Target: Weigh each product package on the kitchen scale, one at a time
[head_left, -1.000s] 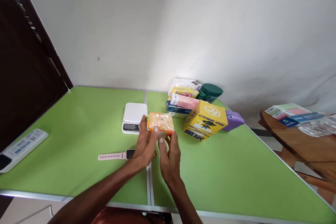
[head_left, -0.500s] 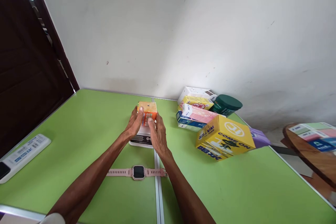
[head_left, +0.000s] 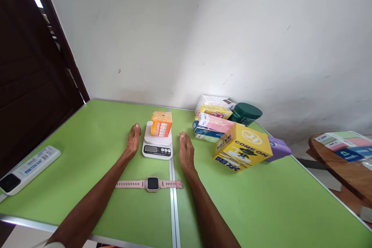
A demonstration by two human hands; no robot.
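Observation:
An orange box [head_left: 161, 124] stands on the white platform of a small kitchen scale [head_left: 157, 150] near the table's middle. The scale's display and buttons face me; I cannot read the display. To the left of the scale is my left hand [head_left: 134, 138], held edge-on above the table with nothing in it. My right hand [head_left: 186, 151] is on the scale's other side, also empty, its thumb upward and fingers extended. Neither hand touches the box or the scale. A pink smartwatch [head_left: 152, 183] lies stretched out between my forearms.
A yellow box [head_left: 243, 148], a pink box [head_left: 216, 122], a purple box [head_left: 277, 148] and a dark green tub [head_left: 245, 114] cluster at the right. At the left edge lies a long white device [head_left: 30, 169]. A wooden stool [head_left: 343, 162] with boxes stands beyond the green table [head_left: 261, 209].
Both hands have let go of the orange box and moved apart, one to each side of the scale. The box stays on the platform. The view has shifted slightly.

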